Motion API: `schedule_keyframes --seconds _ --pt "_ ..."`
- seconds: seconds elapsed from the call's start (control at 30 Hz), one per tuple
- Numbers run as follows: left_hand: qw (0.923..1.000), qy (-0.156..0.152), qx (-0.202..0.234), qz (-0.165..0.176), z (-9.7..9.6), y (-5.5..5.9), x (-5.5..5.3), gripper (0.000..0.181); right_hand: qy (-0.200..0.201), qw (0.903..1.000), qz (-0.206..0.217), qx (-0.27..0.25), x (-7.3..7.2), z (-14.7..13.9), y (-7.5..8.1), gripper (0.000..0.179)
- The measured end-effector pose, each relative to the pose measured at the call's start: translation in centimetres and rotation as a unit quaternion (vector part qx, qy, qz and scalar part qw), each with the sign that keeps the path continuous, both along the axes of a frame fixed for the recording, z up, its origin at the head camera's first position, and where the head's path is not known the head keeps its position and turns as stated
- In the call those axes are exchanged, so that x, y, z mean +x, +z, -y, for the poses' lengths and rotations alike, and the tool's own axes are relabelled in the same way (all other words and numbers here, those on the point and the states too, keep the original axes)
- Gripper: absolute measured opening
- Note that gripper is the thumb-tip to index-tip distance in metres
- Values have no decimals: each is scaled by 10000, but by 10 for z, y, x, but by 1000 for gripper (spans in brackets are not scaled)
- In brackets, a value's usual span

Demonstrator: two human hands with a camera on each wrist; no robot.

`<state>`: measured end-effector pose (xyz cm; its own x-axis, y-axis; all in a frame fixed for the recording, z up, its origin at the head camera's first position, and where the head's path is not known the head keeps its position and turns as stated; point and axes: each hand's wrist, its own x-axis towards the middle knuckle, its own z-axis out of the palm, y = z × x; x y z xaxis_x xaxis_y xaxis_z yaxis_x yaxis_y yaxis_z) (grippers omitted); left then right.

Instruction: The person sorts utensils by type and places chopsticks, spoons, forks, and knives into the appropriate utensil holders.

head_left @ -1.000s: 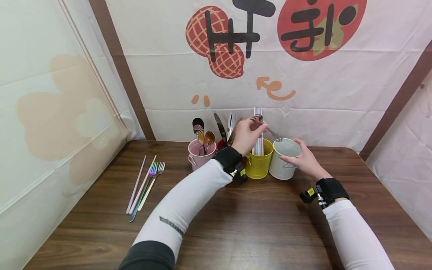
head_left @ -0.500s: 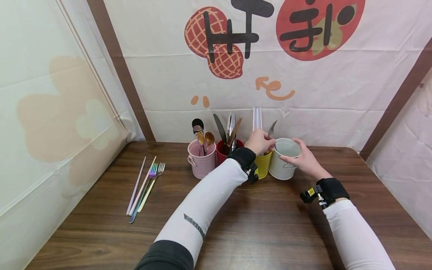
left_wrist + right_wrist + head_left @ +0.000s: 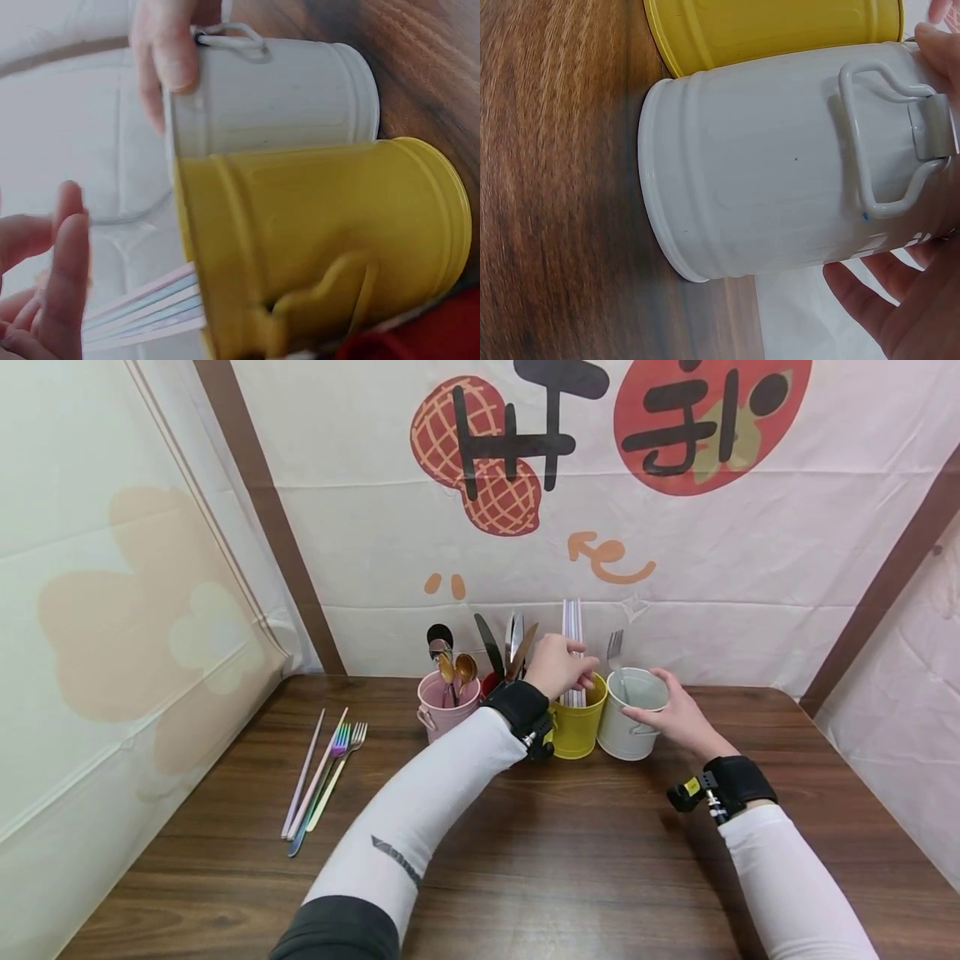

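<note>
A silver fork point(image 3: 616, 646) stands in the white bucket point(image 3: 617, 735), tines up, leaning on the left part of the rim. My right hand point(image 3: 678, 714) grips that bucket near its top, thumb in front and fingers behind. Over the yellow bucket point(image 3: 573, 732) hovers my left hand point(image 3: 558, 666), holding nothing, its fingers loosely bent. Striped chopsticks point(image 3: 572, 618) rise from the yellow bucket just behind this hand. The left wrist view shows the same chopsticks point(image 3: 142, 311) apart from the fingertips point(image 3: 71, 232). In the right wrist view the white bucket point(image 3: 772, 165) stands against the yellow one.
Left of the yellow bucket, a red bucket point(image 3: 489, 683) with knives point(image 3: 517, 647) is partly hidden by my left arm. A pink bucket point(image 3: 447, 718) holds several spoons. Chopsticks point(image 3: 303, 772) and two forks point(image 3: 341, 768) lie on the left of the wooden table point(image 3: 555, 877).
My left hand turned the fork upright, lowered it into the white bucket and let go, then drew back left over the yellow bucket. My right hand stayed on the white bucket.
</note>
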<state>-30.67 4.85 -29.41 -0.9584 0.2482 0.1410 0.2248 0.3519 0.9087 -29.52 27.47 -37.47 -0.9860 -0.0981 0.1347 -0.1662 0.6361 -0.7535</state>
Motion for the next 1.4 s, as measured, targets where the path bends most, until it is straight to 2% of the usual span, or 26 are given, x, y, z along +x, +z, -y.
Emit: schedule_keyframes --seconds 0.2,0.43,0.57,0.67,0.8,0.87,1.0,1.2,1.3,1.37,1.4 --pt "9965 -546 -150 -614 41 7 21 25 -36 10000 16 61 -1 0 2 98" --pt "9941 -631 -260 -846 108 -2 52 17 -59 10000 7 38 0 0 0 97" --pt "9904 -403 -374 -1267 142 -8 68 14 -66 10000 39 35 2 0 -1 98" --pt "9867 -17 -396 -1574 168 -10 75 13 -69 10000 57 38 2 -1 0 98" --pt "9851 537 -213 -1619 206 -17 77 16 -58 9999 82 43 3 0 2 97" --pt "9850 854 -158 -1494 227 -22 76 19 -41 9999 105 41 2 1 3 97" --pt "9846 1297 -73 -1171 267 -27 72 27 -27 9999 158 21 2 2 4 98" --pt "9882 1418 -4 -575 309 -24 62 37 -47 9998 201 -37 2 1 4 99" --pt "9873 1460 -427 -451 323 -27 58 38 -32 9998 188 -37 2 1 3 99" --pt "9820 1506 -1043 -463 331 -32 56 39 -10 9998 181 -56 1 1 2 100" --pt "9765 1552 -1416 -483 334 -35 55 39 -7 9998 179 -64 1 1 2 100"
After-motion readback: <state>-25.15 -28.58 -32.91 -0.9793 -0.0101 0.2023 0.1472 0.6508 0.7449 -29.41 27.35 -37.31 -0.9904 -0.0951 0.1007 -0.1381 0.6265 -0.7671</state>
